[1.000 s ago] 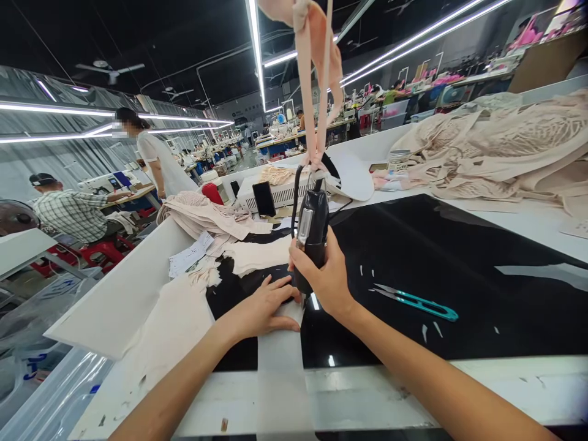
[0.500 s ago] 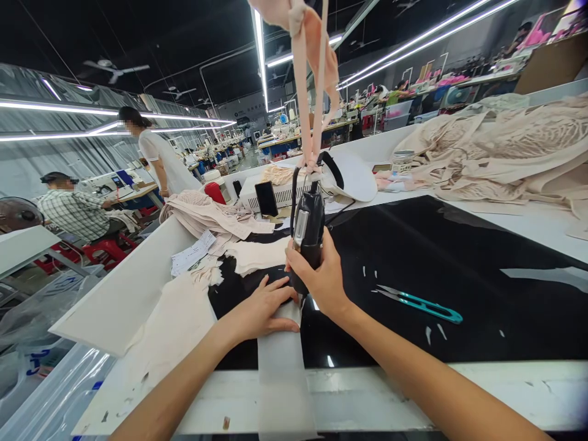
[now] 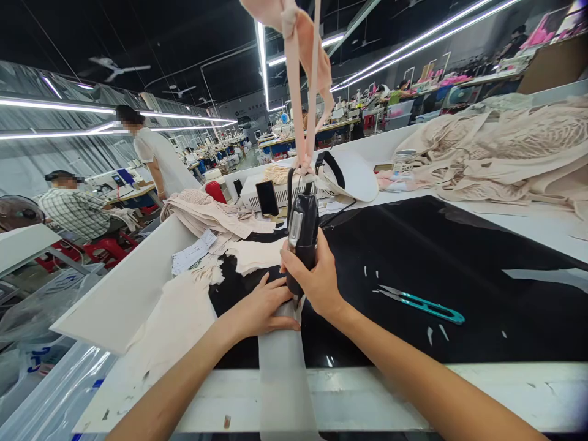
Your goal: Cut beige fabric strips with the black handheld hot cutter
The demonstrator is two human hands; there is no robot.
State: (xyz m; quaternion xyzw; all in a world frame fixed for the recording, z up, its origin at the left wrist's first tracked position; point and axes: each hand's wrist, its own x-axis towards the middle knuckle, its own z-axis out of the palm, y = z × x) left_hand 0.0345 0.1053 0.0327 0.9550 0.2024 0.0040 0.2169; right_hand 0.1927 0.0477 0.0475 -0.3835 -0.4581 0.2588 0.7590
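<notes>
My right hand (image 3: 316, 278) is wrapped round a black hand-held electric tool (image 3: 301, 236) that hangs from beige fabric straps (image 3: 303, 79) overhead. Its tip points down at the far end of a whitish sheer strip (image 3: 282, 373) that runs over the black table top (image 3: 436, 263) toward me. My left hand (image 3: 261, 309) lies flat with fingers stretched out, pressing the strip just left of the tool's tip.
Teal thread snips (image 3: 425, 304) lie to the right on the black surface. Beige fabric pieces (image 3: 215, 217) pile at the left, a large beige heap (image 3: 500, 147) at the right. A phone (image 3: 267, 198) leans on a white box. Other people (image 3: 78, 211) work at the left.
The tool and my right hand have shifted slightly left and toward me along the strip. My left hand stays pressed in place.
</notes>
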